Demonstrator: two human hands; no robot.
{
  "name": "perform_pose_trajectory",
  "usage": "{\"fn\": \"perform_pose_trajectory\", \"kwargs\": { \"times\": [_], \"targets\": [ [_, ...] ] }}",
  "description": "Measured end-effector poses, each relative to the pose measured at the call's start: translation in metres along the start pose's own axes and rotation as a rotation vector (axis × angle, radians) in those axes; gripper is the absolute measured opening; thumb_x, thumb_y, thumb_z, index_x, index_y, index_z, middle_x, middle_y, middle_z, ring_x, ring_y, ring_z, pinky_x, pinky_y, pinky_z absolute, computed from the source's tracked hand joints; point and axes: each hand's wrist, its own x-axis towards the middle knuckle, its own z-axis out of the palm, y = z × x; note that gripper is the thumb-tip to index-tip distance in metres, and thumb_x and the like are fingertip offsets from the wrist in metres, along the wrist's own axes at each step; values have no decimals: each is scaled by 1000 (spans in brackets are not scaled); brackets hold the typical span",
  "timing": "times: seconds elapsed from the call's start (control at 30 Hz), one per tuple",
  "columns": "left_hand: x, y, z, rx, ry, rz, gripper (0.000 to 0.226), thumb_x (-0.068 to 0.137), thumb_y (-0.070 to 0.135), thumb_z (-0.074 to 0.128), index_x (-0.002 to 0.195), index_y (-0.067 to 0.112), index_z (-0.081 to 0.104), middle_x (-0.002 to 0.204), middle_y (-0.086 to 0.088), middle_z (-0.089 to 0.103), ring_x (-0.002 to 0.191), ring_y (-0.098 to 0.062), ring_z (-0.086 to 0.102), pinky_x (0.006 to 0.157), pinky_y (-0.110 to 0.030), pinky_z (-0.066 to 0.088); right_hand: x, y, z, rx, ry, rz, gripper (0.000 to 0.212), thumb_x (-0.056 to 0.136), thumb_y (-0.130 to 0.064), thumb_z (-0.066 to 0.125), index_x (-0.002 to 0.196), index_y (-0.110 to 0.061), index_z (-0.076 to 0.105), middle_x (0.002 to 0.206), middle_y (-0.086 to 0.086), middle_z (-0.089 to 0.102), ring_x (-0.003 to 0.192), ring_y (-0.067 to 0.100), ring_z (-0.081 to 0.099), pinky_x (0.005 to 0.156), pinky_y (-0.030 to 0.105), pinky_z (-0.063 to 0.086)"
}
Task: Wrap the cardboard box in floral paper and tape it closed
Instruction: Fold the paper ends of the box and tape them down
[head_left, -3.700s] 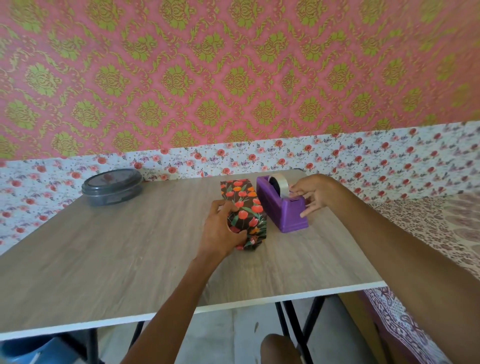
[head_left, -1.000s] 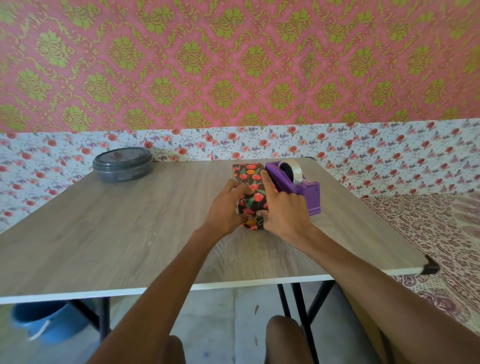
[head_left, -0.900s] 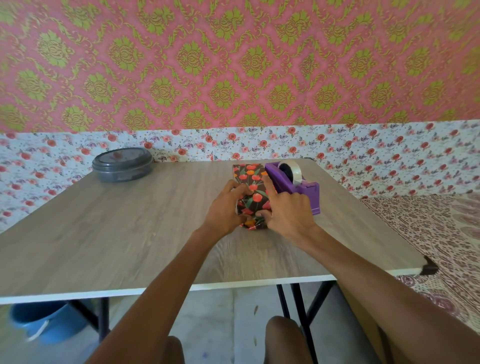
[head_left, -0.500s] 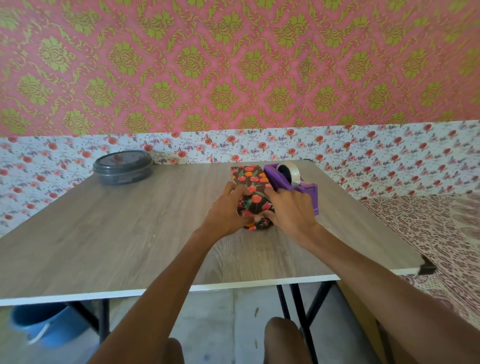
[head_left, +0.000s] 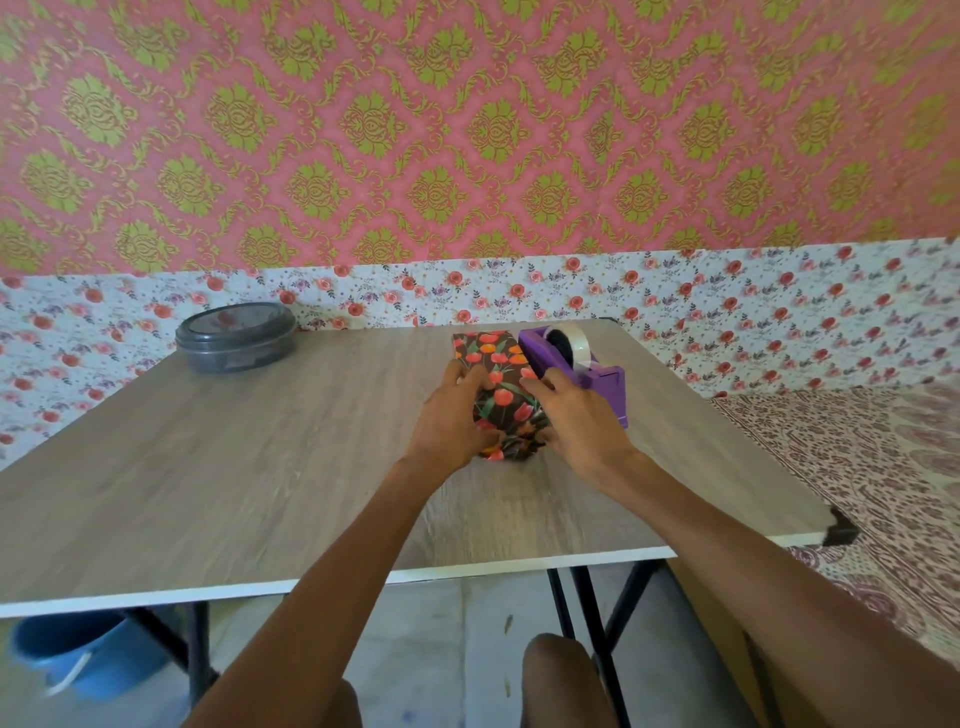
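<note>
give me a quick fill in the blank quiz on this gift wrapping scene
1. The left hand and right hand both hold the wrapped box at its ____ end.
2. The tape dispenser on the box's right is ____ in colour.
3. The grey lidded container sits near the table's far ____ corner.
4. Under the table stands a ____ bucket.

Missing words: near; purple; left; blue.
</note>
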Motion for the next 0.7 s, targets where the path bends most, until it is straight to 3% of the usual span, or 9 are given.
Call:
{"fn": "perform_pose_trajectory", "kwargs": {
  "times": [0.07, 0.1, 0.17, 0.23, 0.3, 0.37, 0.5, 0.7],
  "targets": [
    [0, 1, -1, -4, -19, -11, 63, 70, 23, 87, 120, 18, 49, 136, -4, 40, 116, -25, 55, 95, -36, 53, -7, 8, 2, 168, 27, 56, 69, 84, -7, 72, 143, -21, 40, 126, 7, 55, 85, 25, 69, 69, 40, 59],
    [0, 1, -1, -9, -22, -14, 63, 71, 23, 86, 120, 18, 48, 136, -3, 39, 116, -25, 55, 95, -36, 53, -12, 9, 3, 264, 89, 116, 55, 86, -11, 72, 135, -18, 48, 119, 6, 61, 85, 23, 69, 70, 41, 59],
    [-1, 0, 0, -21, -20, -18, 62, 71, 24, 86, 120, 19, 48, 135, -3, 39, 115, -24, 56, 93, -37, 54, -23, 8, 1, 416, 183, 290, 13, 92, -26, 68, 98, -15, 64, 89, 2, 68, 73, 17, 66, 65, 36, 56],
    [-1, 0, 2, -36, 0, -23, 60, 71, 25, 85, 118, 21, 48, 133, -1, 40, 112, -23, 57, 91, -35, 55, -26, 0, 0, 621, 43, 446, 38, 93, -42, 63, 70, -11, 64, 62, 3, 64, 54, 18, 62, 59, 31, 52],
    [0, 1, 2, -58, 12, -36, 57, 72, 30, 84, 116, 21, 49, 129, 0, 41, 109, -19, 57, 87, -30, 54, -26, -12, 1, 829, -123, 579, 53, 86, -54, 68, 69, -4, 68, 58, 6, 66, 51, 21, 63, 58, 30, 51],
    [1, 3, 2, -66, 18, -47, 57, 72, 36, 84, 116, 22, 50, 127, 1, 43, 108, -18, 56, 89, -32, 53, -21, -22, 5, 963, -146, 680, 52, 75, -56, 78, 74, -4, 71, 56, 2, 63, 47, 16, 56, 49, 26, 44],
    [1, 6, 0, -9, 33, -38, 56, 72, 37, 85, 114, 23, 51, 128, 1, 46, 110, -21, 59, 90, -36, 54, -15, -33, 9, 1074, -204, 807, 23, 71, -24, 85, 76, -5, 74, 60, 2, 65, 46, 11, 53, 46, 23, 40],
    [1, 7, 1, 61, 43, -2, 53, 74, 38, 83, 115, 21, 53, 130, -2, 48, 110, -23, 58, 92, -36, 54, -15, -33, 6, 1097, -255, 868, 16, 67, -9, 88, 71, -2, 74, 58, 7, 68, 45, 14, 53, 44, 22, 43]
  ]
}}
